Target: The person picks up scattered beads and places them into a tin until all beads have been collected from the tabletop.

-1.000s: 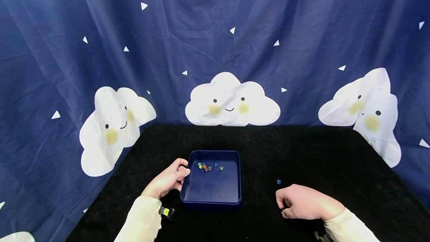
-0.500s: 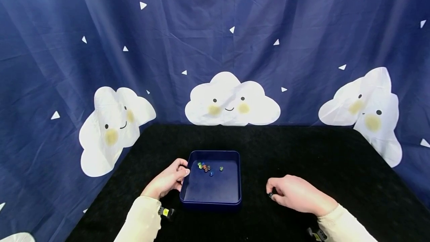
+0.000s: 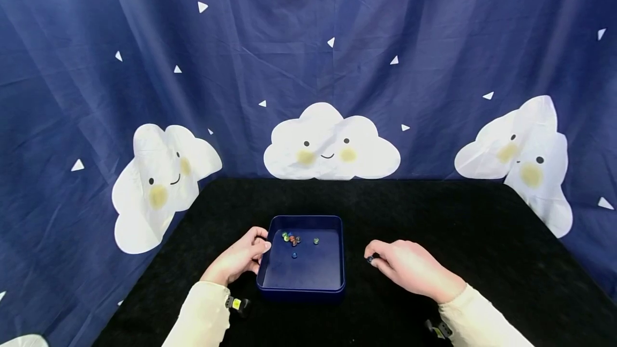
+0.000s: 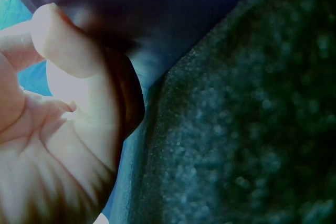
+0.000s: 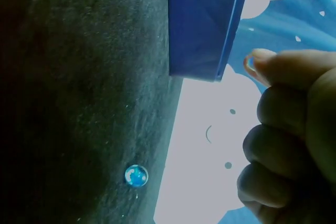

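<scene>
A square dark blue box (image 3: 308,277) without a lid stands on the black cloth, with several coloured glass marbles (image 3: 292,239) at its back left. A single blue marble (image 3: 294,255) lies nearer its middle. My left hand (image 3: 241,257) grips the box's left side, fingers and thumb at the wall and rim. To the right of the box, my right hand (image 3: 409,266) pinches a dark marble (image 3: 370,259) between thumb and index finger, raised above the cloth. The right wrist view shows another blue marble (image 5: 136,176) on the cloth; my right hand hides it from the head view.
Black cloth (image 3: 409,208) covers the table. Behind it hangs a navy curtain (image 3: 231,79) with white clouds and small triangles. A greenish marble (image 3: 316,241) sits alone in the box, right of the cluster.
My right hand has lifted the dark marble off the cloth and carried it left and farther from me, towards the box. Inside the box, a blue marble has rolled towards the front left.
</scene>
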{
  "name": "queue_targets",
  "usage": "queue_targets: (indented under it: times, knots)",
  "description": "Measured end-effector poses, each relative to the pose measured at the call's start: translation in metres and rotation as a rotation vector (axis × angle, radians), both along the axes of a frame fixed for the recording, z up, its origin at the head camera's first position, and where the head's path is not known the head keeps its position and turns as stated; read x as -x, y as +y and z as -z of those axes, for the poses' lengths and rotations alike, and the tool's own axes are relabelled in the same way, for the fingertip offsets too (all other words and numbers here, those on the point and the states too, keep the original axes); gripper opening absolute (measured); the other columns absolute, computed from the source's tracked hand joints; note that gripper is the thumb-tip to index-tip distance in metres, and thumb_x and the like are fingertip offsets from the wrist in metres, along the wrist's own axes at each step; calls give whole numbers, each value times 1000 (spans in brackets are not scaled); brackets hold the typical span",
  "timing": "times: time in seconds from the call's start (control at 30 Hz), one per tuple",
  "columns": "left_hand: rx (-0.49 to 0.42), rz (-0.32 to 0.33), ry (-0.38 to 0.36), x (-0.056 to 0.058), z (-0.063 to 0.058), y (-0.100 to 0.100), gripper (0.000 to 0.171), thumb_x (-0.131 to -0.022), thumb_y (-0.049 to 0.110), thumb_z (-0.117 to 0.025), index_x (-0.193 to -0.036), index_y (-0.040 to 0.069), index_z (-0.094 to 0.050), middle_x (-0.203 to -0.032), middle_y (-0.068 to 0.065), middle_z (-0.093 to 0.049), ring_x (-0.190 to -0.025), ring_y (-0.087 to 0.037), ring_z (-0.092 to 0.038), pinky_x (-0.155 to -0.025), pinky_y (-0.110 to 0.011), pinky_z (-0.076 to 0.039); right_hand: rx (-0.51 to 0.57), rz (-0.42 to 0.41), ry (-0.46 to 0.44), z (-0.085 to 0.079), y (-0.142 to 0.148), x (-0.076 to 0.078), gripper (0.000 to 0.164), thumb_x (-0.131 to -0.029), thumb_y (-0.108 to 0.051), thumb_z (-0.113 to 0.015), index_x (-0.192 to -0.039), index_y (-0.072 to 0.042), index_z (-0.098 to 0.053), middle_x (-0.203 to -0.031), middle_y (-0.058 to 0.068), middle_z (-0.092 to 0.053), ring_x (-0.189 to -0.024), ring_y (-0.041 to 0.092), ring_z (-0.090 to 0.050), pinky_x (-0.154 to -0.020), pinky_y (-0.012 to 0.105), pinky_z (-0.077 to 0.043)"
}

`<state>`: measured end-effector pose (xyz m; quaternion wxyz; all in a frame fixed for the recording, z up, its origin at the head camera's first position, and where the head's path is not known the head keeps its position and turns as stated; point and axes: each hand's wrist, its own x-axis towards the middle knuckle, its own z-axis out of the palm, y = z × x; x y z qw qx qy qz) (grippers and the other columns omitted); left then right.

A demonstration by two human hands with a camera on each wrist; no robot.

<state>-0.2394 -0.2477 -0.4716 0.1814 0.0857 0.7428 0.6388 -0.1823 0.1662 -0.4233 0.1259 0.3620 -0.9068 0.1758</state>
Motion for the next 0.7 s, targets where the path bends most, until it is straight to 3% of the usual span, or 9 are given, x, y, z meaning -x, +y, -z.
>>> queue_targets:
  times: [0.2,0.33,0.7]
  knots:
    - [0,9,6,1,0,0,41,-100,11,-55,-131,-4,-32,-95,-14,-54,-68,-16,-54,-51,-31,-53,13,-10,87,0,-7,3,20,-94,-13,-70,-110,-25,-66,-88,-16,-68,-67,-4,-56,-62,28,-53]
    - [2,10,4,2,0,0,40,-100,11,-55,-131,-3,-32,-95,-14,-53,-68,-16,-54,-51,-30,-54,38,-7,127,-1,-12,5,22,-94,-13,-70,-112,-24,-67,-91,-16,-70,-67,-5,-55,-62,27,-53]
    - [6,7,-1,-1,-4,2,41,-100,10,-55,-130,-3,-31,-92,-11,-52,-68,-15,-51,-50,-28,-52,35,21,140,-9,-35,13,21,-92,-18,-74,-111,-25,-67,-81,-15,-67,-60,-3,-48,-57,25,-48]
